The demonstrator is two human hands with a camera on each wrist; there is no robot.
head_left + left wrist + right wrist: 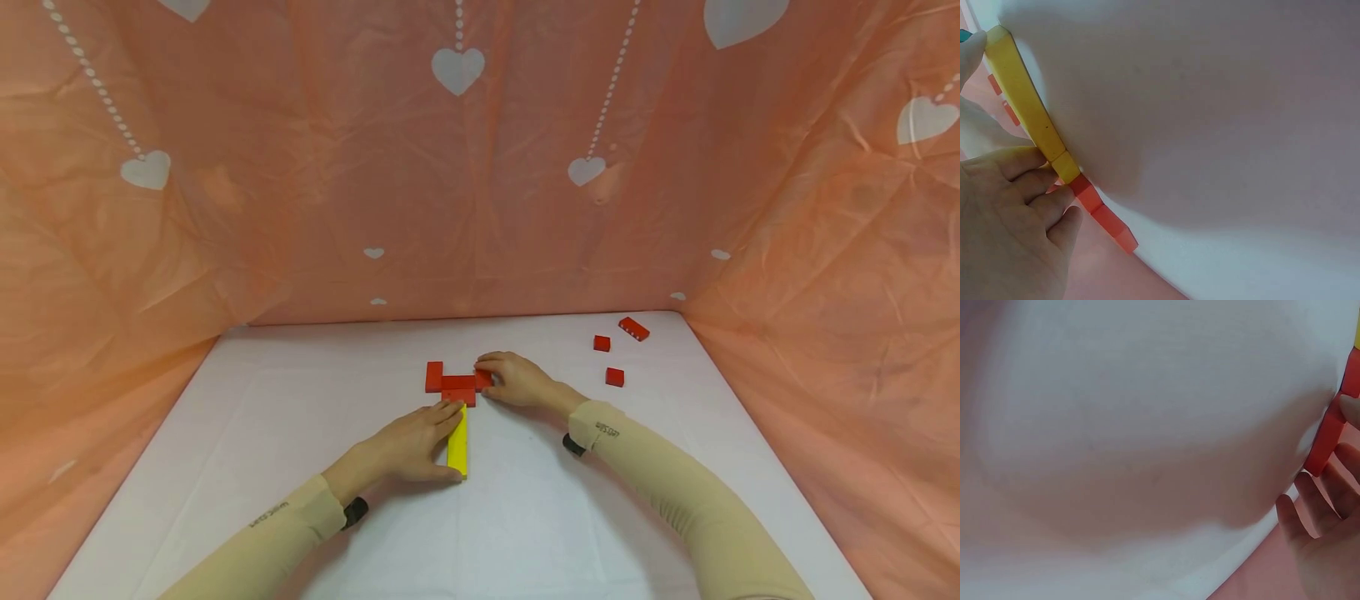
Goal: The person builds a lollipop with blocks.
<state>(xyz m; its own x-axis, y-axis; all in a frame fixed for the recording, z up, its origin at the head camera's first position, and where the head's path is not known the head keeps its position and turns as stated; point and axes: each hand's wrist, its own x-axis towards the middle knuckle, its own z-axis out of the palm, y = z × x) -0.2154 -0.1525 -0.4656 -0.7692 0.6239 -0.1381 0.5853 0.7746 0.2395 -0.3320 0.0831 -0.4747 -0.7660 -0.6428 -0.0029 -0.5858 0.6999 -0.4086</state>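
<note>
A long yellow block (pixel 457 446) lies lengthwise away from me on the white table. My left hand (pixel 412 442) holds it, thumb at its near end and fingers along its far end. In the left wrist view, a short yellow piece (pixel 1066 167) sits between the long block and a red block (pixel 1087 194). Flat red blocks (pixel 458 397) form a group beyond the yellow one, with an upright-lying red block (pixel 434 377) on the left. At the group's right, my right hand (pixel 521 382) pinches a red block (pixel 1325 437) between thumb and fingers.
Two small red cubes (pixel 602 343) (pixel 615 377) lie at the back right. Behind them rests a red block with white dots (pixel 633 329). Orange cloth with white hearts (pixel 480 192) encloses the white table (pixel 540 517) at the back and sides.
</note>
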